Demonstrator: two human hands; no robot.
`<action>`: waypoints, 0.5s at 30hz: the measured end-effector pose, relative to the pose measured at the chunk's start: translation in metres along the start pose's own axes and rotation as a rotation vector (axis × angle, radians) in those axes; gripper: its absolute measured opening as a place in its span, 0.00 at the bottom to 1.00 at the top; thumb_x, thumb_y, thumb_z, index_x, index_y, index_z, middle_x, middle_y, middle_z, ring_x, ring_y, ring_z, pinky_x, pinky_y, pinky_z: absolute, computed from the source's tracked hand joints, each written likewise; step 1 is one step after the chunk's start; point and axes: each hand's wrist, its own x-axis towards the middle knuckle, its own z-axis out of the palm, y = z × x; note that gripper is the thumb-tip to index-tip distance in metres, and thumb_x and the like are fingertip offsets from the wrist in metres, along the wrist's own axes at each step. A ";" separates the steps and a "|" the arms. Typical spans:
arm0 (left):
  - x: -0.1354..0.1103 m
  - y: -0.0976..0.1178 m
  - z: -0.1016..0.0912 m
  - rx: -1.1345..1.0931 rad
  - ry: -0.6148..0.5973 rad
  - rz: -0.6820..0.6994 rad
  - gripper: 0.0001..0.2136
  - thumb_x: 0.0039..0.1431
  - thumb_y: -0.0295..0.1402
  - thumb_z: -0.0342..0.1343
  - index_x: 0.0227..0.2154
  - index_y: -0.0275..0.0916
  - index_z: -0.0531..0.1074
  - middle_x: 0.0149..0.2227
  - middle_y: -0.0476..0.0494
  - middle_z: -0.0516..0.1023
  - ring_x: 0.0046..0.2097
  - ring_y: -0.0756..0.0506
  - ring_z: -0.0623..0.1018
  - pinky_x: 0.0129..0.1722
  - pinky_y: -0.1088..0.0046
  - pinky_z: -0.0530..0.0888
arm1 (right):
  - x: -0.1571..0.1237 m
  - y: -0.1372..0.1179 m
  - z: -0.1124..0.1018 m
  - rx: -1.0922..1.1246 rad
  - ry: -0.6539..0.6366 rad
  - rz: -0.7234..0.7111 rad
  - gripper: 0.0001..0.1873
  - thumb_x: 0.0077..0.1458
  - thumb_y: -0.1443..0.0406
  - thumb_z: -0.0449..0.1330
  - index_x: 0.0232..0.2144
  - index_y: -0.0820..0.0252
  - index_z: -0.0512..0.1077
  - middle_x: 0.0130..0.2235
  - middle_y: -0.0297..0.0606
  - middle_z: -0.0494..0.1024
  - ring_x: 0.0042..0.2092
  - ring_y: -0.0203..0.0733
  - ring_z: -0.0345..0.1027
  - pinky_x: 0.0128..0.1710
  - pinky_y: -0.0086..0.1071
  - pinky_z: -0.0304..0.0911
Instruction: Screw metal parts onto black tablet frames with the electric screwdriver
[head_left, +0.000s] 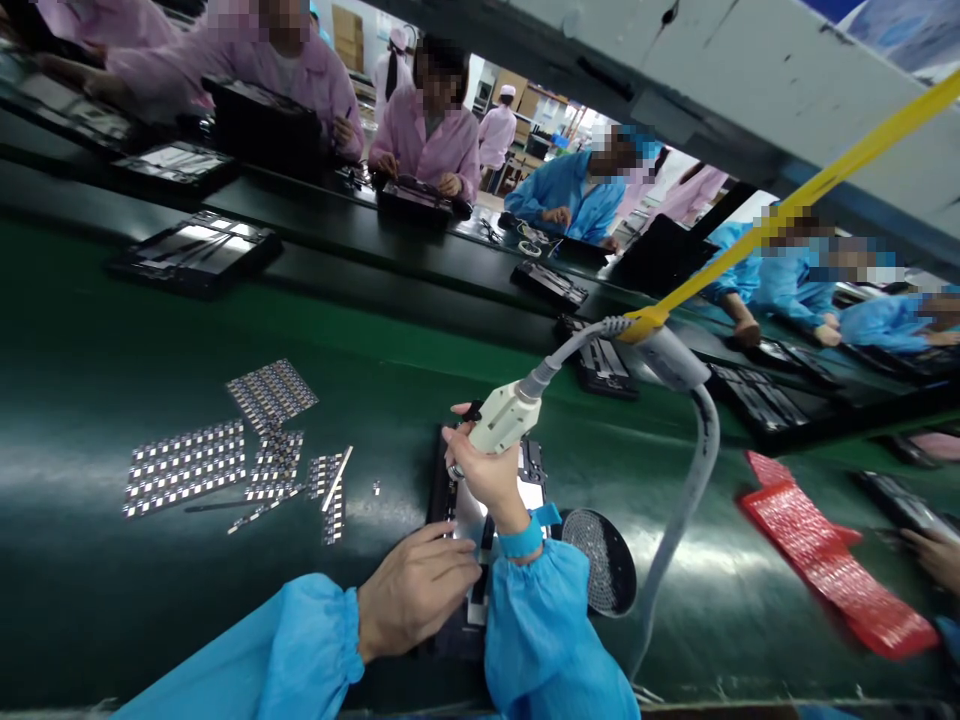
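My right hand point(487, 475) is wrapped around a cream electric screwdriver point(504, 415), which is tilted over a flat black device point(448, 625) with silver panels. Its tip is hidden behind my fingers. My left hand point(420, 590) lies on the left side of the device, fingers stretched out and holding nothing. A blue wristband point(525, 540) circles my right wrist. Beside the device, on the right, sits a round black dish point(624, 560) covered with tiny grey pieces, too small to make out.
From the screwdriver a grey cable point(701, 470) loops down, tied to a yellow strap point(817, 190). Sheets of small parts point(184, 465) lie left on the green bench; red bubble wrap point(817, 550) lies right. Similar devices point(199, 250) line the far side, where people in pink and blue work.
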 end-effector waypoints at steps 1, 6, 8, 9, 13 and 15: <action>0.001 0.000 -0.001 -0.002 0.005 0.007 0.09 0.63 0.24 0.48 0.43 0.33 0.71 0.39 0.41 0.81 0.45 0.44 0.79 0.52 0.61 0.75 | 0.000 0.000 0.000 -0.012 -0.004 -0.002 0.12 0.48 0.67 0.64 0.37 0.62 0.70 0.18 0.24 0.67 0.18 0.32 0.62 0.20 0.27 0.62; 0.005 0.004 -0.006 -0.046 0.010 0.021 0.09 0.64 0.24 0.48 0.43 0.32 0.71 0.37 0.38 0.81 0.41 0.46 0.80 0.46 0.65 0.78 | 0.000 0.001 -0.001 -0.049 -0.023 -0.001 0.12 0.47 0.66 0.64 0.37 0.62 0.70 0.18 0.25 0.67 0.18 0.33 0.63 0.21 0.29 0.62; 0.006 0.005 -0.007 -0.076 -0.001 0.002 0.09 0.64 0.24 0.47 0.42 0.33 0.71 0.35 0.38 0.80 0.39 0.46 0.79 0.43 0.67 0.78 | 0.000 0.000 -0.001 -0.048 -0.023 -0.003 0.14 0.47 0.66 0.64 0.39 0.61 0.70 0.19 0.25 0.67 0.18 0.34 0.63 0.21 0.29 0.62; 0.007 0.006 -0.008 -0.086 -0.003 -0.008 0.09 0.63 0.24 0.48 0.42 0.33 0.71 0.35 0.38 0.80 0.39 0.46 0.79 0.41 0.67 0.78 | 0.000 0.000 -0.001 -0.044 -0.022 0.000 0.15 0.47 0.66 0.64 0.39 0.61 0.70 0.19 0.25 0.67 0.18 0.33 0.63 0.21 0.29 0.62; 0.007 0.006 -0.008 -0.085 0.030 0.002 0.09 0.62 0.23 0.49 0.43 0.32 0.71 0.38 0.37 0.80 0.44 0.45 0.79 0.44 0.67 0.77 | -0.001 -0.003 -0.001 -0.034 -0.028 0.022 0.13 0.46 0.66 0.64 0.36 0.61 0.69 0.18 0.25 0.68 0.18 0.33 0.62 0.20 0.28 0.61; 0.005 0.005 -0.007 -0.078 0.040 0.004 0.09 0.63 0.23 0.49 0.43 0.32 0.71 0.40 0.36 0.80 0.45 0.44 0.78 0.46 0.66 0.77 | -0.001 -0.003 -0.001 -0.032 -0.043 0.025 0.12 0.46 0.66 0.64 0.35 0.61 0.69 0.18 0.25 0.68 0.18 0.33 0.62 0.20 0.28 0.61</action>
